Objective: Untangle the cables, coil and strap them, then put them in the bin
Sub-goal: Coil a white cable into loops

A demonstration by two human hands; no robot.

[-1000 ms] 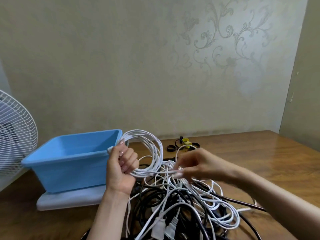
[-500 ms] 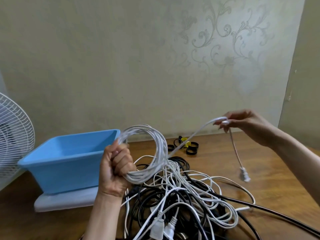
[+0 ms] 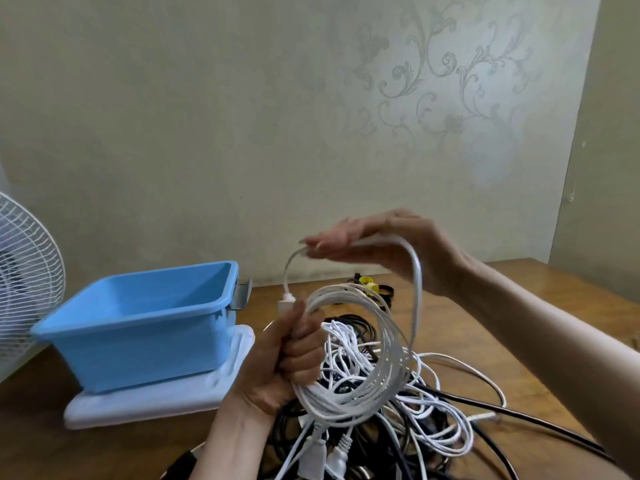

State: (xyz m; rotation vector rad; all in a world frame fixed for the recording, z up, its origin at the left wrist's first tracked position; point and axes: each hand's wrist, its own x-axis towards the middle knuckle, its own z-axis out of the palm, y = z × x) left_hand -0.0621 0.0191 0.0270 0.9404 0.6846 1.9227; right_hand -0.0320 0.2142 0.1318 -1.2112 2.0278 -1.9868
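Swung in from the right side of the frame, the right hand point(image 3: 377, 244) now sits at centre, above the coil, and the plug point(image 3: 287, 301) that dangled at right half a second ago hangs just behind the left fist. Motion blurs this hand. Its fingers lie nearly straight with a strand of the white cable point(image 3: 377, 368) running along under them and seemingly pinched against the thumb. From there the strand arcs down to the right into the loops.

At centre, the left hand point(image 3: 287, 362) is closed in a tight fist round one side of the cable's round coil, holding it upright above the table point(image 3: 519, 323).

At left, the blue bin point(image 3: 138, 348) stands open-topped on a white board point(image 3: 156, 400); only its blue inner walls show.

Below the coil, at bottom centre, black and white leads lie in a tangled heap point(image 3: 433, 434), with two white plugs at the lower edge. Yellow and black straps point(image 3: 370, 289) lie behind the coil, and a white fan point(image 3: 24, 282) stands at the left edge.
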